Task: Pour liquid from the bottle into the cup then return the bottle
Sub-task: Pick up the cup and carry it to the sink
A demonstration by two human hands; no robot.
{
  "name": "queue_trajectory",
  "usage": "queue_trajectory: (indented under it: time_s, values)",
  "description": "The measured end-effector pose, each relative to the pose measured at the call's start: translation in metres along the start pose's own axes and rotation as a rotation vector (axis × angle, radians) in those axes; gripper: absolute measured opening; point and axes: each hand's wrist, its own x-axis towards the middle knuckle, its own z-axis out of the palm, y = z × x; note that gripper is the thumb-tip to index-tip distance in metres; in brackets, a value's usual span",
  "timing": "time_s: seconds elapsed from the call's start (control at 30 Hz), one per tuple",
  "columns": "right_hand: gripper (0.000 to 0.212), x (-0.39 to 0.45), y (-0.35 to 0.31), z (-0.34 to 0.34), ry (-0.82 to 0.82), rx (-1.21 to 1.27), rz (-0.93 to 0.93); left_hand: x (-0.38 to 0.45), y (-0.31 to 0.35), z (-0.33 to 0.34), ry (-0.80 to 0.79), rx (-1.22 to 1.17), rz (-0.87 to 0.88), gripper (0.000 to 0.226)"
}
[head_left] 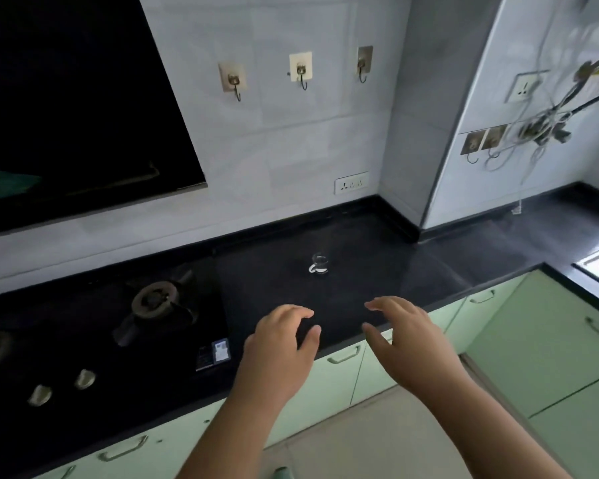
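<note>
Both bare hands, left hand (277, 344) and right hand (408, 337), hover empty with loosely curled fingers above the black stone counter (446, 267), apparently poised to reach. Beyond them stands a small clear glass cup (319, 264); no bottle is visible.

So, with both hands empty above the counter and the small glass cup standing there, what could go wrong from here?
1. The cup is small, clear and hard to see on the dark counter, so a pour could miss it or a reaching hand could knock it over.
2. No bottle is in view; the left hand and right hand hold nothing, so the bottle must first be found.
3. The stove burner lies close on the left; a spill could run towards it.
</note>
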Motion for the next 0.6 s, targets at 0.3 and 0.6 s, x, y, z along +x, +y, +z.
queue_trajectory:
  time_s: [0.3,0.6]
  values:
    - [0.042,0.123,-0.003,0.032,-0.013,-0.001,0.156,0.151,-0.044,0.004,-0.155,0.063,0.042,0.036]
    - [0.045,0.228,0.028,0.073,-0.131,0.008,0.174,0.242,-0.08,0.046,-0.292,0.096,-0.075,0.04]
